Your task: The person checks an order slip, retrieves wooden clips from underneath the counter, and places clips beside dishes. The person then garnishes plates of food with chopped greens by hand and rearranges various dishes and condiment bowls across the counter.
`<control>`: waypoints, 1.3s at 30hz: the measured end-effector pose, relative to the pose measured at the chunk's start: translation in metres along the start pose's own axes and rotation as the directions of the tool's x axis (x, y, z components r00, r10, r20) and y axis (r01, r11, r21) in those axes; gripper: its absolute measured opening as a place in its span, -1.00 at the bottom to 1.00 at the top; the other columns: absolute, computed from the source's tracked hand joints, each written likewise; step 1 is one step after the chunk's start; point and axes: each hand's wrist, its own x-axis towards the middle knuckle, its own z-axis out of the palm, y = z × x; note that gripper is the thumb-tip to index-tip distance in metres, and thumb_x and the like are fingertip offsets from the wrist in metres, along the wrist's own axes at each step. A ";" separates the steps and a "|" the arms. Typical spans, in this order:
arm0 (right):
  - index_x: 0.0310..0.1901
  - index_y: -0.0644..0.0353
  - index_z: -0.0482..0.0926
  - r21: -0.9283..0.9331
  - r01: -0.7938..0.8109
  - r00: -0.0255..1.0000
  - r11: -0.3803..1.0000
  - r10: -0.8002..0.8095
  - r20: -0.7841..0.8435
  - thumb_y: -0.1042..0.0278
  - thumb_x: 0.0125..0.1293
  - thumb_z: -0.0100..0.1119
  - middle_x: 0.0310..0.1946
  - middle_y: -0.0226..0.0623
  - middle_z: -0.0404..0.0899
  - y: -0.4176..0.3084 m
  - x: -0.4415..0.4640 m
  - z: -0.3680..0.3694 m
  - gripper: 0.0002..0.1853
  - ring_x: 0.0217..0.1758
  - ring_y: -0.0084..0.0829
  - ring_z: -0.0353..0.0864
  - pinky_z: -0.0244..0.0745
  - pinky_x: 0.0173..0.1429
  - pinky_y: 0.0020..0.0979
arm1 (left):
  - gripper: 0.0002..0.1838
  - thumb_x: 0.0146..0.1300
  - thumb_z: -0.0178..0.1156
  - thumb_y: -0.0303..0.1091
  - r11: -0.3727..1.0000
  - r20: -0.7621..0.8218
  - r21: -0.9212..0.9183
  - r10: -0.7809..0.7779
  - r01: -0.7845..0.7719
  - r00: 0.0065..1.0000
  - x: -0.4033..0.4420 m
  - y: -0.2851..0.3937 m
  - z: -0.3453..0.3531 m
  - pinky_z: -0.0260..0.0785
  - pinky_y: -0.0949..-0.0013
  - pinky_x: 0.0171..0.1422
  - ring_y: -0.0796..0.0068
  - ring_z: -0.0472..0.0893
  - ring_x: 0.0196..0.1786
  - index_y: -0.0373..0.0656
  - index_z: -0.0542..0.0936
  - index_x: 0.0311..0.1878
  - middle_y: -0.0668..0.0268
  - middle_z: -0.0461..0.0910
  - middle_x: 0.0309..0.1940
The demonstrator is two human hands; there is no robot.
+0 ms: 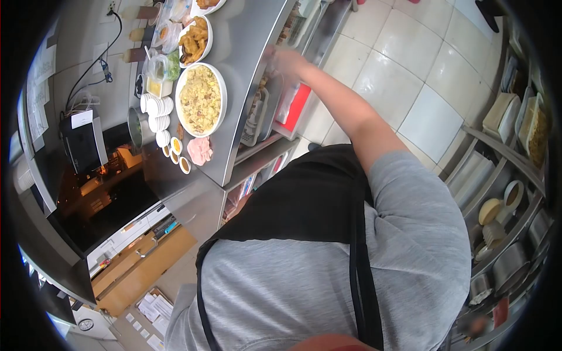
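My right hand (287,62), smeared by motion, is at the edge of the steel counter (243,41), over the open shelves below it. Its fingers are not clear, and I cannot make out anything in them. Beside the black apron (293,202), a small patch of skin seems to be part of my left hand (240,204), near the lower shelf; its fingers are hidden. On the counter stand a large white bowl (223,96) of yellow fried rice (201,99) and a white dish of fried pieces (194,41). Pink meat slices (200,151) lie beside small sauce cups (185,165).
Stacked white lids (158,106), a tub of yellow contents (159,88) and bagged greens (172,65) line the counter's back. Below the counter are a grey basket (253,120) and a red-sided bin (294,108). Racks with pans (511,269) stand at the right.
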 end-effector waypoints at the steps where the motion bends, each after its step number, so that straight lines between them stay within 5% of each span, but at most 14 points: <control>1: 0.03 0.02 0.35 -0.115 0.076 0.996 0.991 -0.069 0.062 0.40 -0.01 0.05 -0.17 -0.08 0.47 0.011 0.009 0.013 -0.53 -0.10 -0.13 0.46 0.37 -0.06 -0.22 | -0.69 -0.04 0.19 -0.41 1.000 0.003 -0.008 -0.015 0.015 1.000 -0.004 0.002 0.000 0.35 0.47 -0.15 0.52 0.52 -0.25 -0.27 0.50 -0.17 0.18 0.54 -0.31; 6: 0.05 -0.01 0.34 -0.307 0.354 0.935 0.883 -0.342 0.093 0.40 0.00 0.03 -0.09 -0.12 0.44 0.047 0.025 0.055 -0.52 -0.06 -0.16 0.44 0.35 -0.02 -0.24 | -0.69 -0.05 0.20 -0.40 0.998 0.003 -0.053 -0.041 0.041 0.999 -0.016 0.014 0.000 0.35 0.46 -0.15 0.51 0.53 -0.25 -0.25 0.50 -0.18 0.16 0.55 -0.32; 8: -0.02 -0.04 0.45 -0.021 0.018 0.999 1.000 -0.019 -0.049 0.39 0.00 0.05 -0.19 -0.16 0.50 0.031 -0.004 0.028 -0.59 -0.12 -0.15 0.47 0.37 -0.06 -0.25 | -0.69 -0.05 0.21 -0.39 0.996 0.006 -0.080 -0.047 0.047 0.999 -0.017 0.016 -0.001 0.35 0.46 -0.15 0.51 0.53 -0.25 -0.25 0.51 -0.18 0.15 0.55 -0.32; 12: -0.20 0.07 0.56 0.284 0.014 0.968 0.959 0.058 -0.244 0.40 0.01 0.08 -0.40 -0.23 0.57 0.045 -0.013 0.016 -0.74 -0.29 -0.27 0.55 0.42 -0.23 -0.33 | -0.67 -0.06 0.23 -0.37 0.992 -0.043 -0.110 -0.069 0.064 0.997 -0.016 0.042 -0.008 0.36 0.43 -0.15 0.47 0.55 -0.25 -0.22 0.51 -0.17 0.15 0.55 -0.29; 14: -0.26 0.22 0.53 0.812 -0.110 0.954 0.573 0.291 -0.076 0.43 0.07 0.08 -0.45 -0.30 0.55 0.048 -0.011 0.021 -0.82 -0.44 -0.47 0.50 0.40 -0.31 -0.51 | -0.65 -0.07 0.25 -0.35 0.989 -0.093 -0.116 -0.098 0.087 0.991 -0.023 0.093 -0.016 0.36 0.41 -0.16 0.43 0.55 -0.25 -0.20 0.51 -0.16 0.16 0.55 -0.27; 16: -0.27 0.25 0.53 0.792 -0.132 0.953 0.595 0.296 -0.063 0.47 0.07 0.05 -0.47 -0.33 0.53 0.038 -0.002 0.025 -0.83 -0.46 -0.53 0.47 0.38 -0.34 -0.54 | -0.62 -0.09 0.27 -0.31 0.997 -0.149 -0.018 -0.081 0.079 0.986 -0.032 0.149 -0.031 0.36 0.39 -0.14 0.42 0.55 -0.22 -0.20 0.50 -0.15 0.19 0.56 -0.27; 18: -0.29 0.29 0.52 0.797 -0.096 0.955 0.596 0.281 -0.094 0.54 0.07 0.00 -0.47 -0.35 0.52 0.024 0.011 0.035 -0.84 -0.46 -0.59 0.43 0.34 -0.39 -0.57 | -0.62 -0.06 0.25 -0.30 1.000 -0.213 -0.025 0.013 -0.019 0.977 -0.015 0.118 -0.038 0.35 0.40 -0.13 0.42 0.55 -0.24 -0.20 0.50 -0.13 0.22 0.56 -0.26; 22: -0.30 0.31 0.51 0.812 -0.041 0.978 0.582 0.189 -0.087 0.60 0.04 0.00 -0.43 -0.36 0.51 0.006 0.023 0.037 -0.83 -0.42 -0.61 0.42 0.31 -0.36 -0.60 | -0.69 0.00 0.19 -0.30 0.990 -0.380 -0.123 0.015 -0.067 0.925 -0.021 0.176 -0.095 0.33 0.42 -0.15 0.47 0.53 -0.28 -0.17 0.52 -0.15 0.24 0.57 -0.33; 26: -0.21 0.26 0.52 0.889 -0.079 0.970 0.451 0.242 -0.037 0.43 0.14 0.06 -0.39 -0.36 0.54 0.034 0.008 0.032 -0.81 -0.40 -0.64 0.46 0.34 -0.30 -0.64 | -0.78 0.02 0.14 -0.31 0.998 -0.666 -0.022 0.024 -0.051 0.746 0.017 0.165 -0.166 0.34 0.43 -0.28 0.52 0.52 -0.42 -0.18 0.57 -0.27 0.22 0.55 -0.52; 30: -0.20 0.24 0.52 0.842 -0.124 0.949 0.526 0.310 -0.054 0.42 0.12 0.09 -0.40 -0.40 0.53 0.054 -0.027 0.033 -0.80 -0.42 -0.67 0.44 0.32 -0.37 -0.66 | -0.81 0.00 0.08 -0.31 0.974 -0.858 0.214 0.153 0.069 0.490 0.071 0.151 -0.229 0.38 0.27 -0.28 0.18 0.57 -0.34 -0.16 0.59 -0.34 0.05 0.55 -0.49; 31: -0.18 0.19 0.51 0.766 -0.222 0.945 0.603 0.327 0.017 0.41 0.10 0.10 -0.38 -0.44 0.52 0.061 -0.033 0.036 -0.78 -0.41 -0.68 0.42 0.30 -0.36 -0.66 | -0.81 0.00 0.08 -0.31 0.976 -0.858 0.210 0.154 0.062 0.490 0.086 0.148 -0.243 0.38 0.27 -0.28 0.18 0.57 -0.34 -0.16 0.59 -0.34 0.05 0.55 -0.49; 33: -0.16 0.13 0.50 0.668 -0.321 0.926 0.671 0.371 0.073 0.41 0.08 0.11 -0.36 -0.48 0.52 0.075 -0.052 0.042 -0.76 -0.41 -0.69 0.41 0.28 -0.34 -0.66 | -0.77 0.02 0.05 -0.31 0.883 -0.824 0.293 0.039 0.366 0.566 0.112 0.143 -0.258 0.37 0.14 -0.18 0.09 0.55 -0.29 -0.15 0.57 -0.27 0.05 0.55 -0.43; 39: -0.25 0.16 0.55 0.442 -0.345 0.938 0.828 0.286 0.196 0.42 0.04 0.11 -0.46 -0.44 0.53 0.063 -0.111 0.077 -0.81 -0.48 -0.64 0.41 0.30 -0.41 -0.60 | -0.77 0.04 0.00 -0.36 0.809 -0.749 0.404 0.023 0.428 0.662 0.143 0.162 -0.251 0.39 0.16 -0.15 0.07 0.53 -0.19 -0.19 0.52 -0.23 0.02 0.53 -0.30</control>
